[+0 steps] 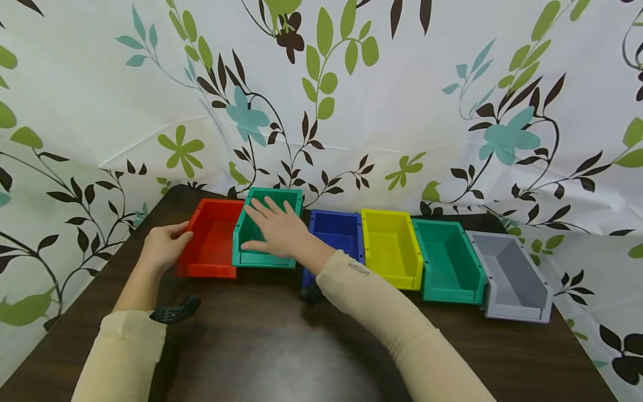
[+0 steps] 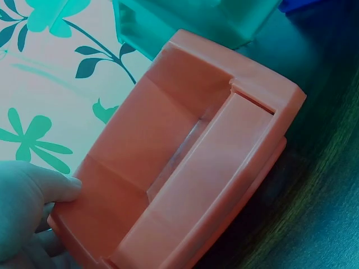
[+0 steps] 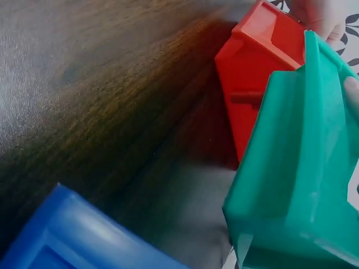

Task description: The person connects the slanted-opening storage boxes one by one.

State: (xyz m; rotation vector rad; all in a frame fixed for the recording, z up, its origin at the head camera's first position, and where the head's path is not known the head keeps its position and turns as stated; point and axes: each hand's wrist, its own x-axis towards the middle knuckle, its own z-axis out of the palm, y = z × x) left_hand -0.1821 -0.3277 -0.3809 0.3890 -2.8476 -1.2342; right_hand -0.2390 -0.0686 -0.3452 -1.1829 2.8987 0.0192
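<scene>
My left hand (image 1: pixel 163 245) pinches the left wall of a red plastic bin (image 1: pixel 207 269). In the left wrist view its thumb (image 2: pixel 61 188) lies on the inside of that wall and the other fingers are behind it. My right hand (image 1: pixel 278 229), fingers spread and straight, reaches over a green bin (image 1: pixel 263 261) just right of the red one. The green bin overlaps the red bin's right side in the head view. Seen from the right wrist, the green bin (image 3: pixel 280 151) stands tilted beside the red bin (image 3: pixel 241 89), with a fingertip (image 3: pixel 352 92) at its inner side.
Rightward along the back of the dark wooden table (image 1: pixel 261 346) stand a blue bin (image 1: pixel 341 223), partly behind my right forearm, a yellow bin (image 1: pixel 389 245), another green bin (image 1: pixel 447 259) and a grey bin (image 1: pixel 509 273). A leaf-patterned cloth (image 1: pixel 351 128) hangs behind them.
</scene>
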